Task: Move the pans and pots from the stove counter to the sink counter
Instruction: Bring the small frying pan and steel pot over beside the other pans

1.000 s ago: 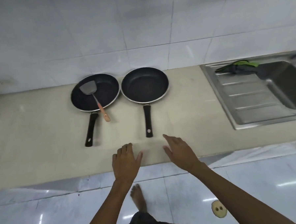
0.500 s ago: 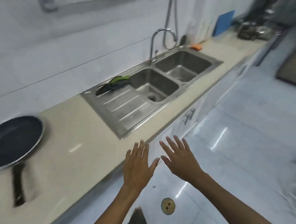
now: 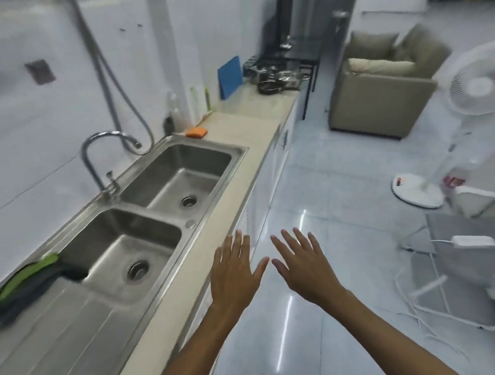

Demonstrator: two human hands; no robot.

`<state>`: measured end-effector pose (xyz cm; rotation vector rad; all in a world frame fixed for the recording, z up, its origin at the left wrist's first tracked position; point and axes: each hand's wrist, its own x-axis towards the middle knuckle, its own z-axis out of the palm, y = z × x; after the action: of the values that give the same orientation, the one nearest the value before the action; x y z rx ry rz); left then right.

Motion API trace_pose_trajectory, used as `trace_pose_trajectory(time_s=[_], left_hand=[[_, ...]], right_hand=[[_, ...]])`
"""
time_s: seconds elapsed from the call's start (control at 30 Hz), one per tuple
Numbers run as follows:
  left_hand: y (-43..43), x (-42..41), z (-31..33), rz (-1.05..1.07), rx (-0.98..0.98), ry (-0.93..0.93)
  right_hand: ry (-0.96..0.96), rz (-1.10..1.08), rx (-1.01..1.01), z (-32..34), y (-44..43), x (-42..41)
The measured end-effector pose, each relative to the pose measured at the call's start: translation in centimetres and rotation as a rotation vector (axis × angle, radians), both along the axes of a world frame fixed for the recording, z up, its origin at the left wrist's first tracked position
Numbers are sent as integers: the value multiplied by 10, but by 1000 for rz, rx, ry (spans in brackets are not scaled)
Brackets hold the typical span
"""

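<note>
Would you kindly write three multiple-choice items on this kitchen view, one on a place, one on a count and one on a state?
1. Where does the orange sponge lie?
A. in a basin
B. on the counter beyond the sink
C. on the floor

2. How many basins has the sink?
A. one
B. two
C. three

3. How are the left hand and right hand?
A. open and empty
B. gripping a pan
C. in fists

Answers: 1 B, it sits past the far basin; 2 B, two drains show; 3 A, fingers are spread, holding nothing.
</note>
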<state>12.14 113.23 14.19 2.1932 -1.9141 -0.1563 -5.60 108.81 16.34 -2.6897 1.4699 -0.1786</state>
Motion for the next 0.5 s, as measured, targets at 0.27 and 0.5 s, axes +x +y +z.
trace_pose_trajectory(time_s=[0.27,0.5], left_hand=[[-200,-33,4,-126,24,-39],[-375,-79,-23,-132,84,-84]], right_hand=[[-3,-132,4,-7,-170,-43],[-69,-152,25,-39,-351,-89]])
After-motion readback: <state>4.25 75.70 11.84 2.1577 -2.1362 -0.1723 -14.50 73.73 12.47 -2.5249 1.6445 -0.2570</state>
